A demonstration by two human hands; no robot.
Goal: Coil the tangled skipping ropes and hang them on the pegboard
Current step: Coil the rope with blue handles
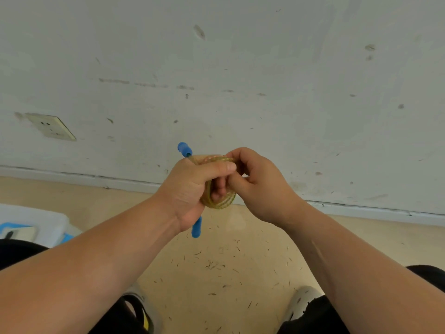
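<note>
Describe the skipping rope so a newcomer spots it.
Before the scuffed white wall, the left hand and right hand meet mid-frame. They grip the skipping rope: a tight, translucent yellowish coil. Blue handles poke out above and below the left hand.

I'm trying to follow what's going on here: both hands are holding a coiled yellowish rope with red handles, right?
Not quite. The handles are blue, not red; the head view shows one above the left hand and one below it. The rest stands: left hand and right hand both grip the coiled yellowish rope.
</note>
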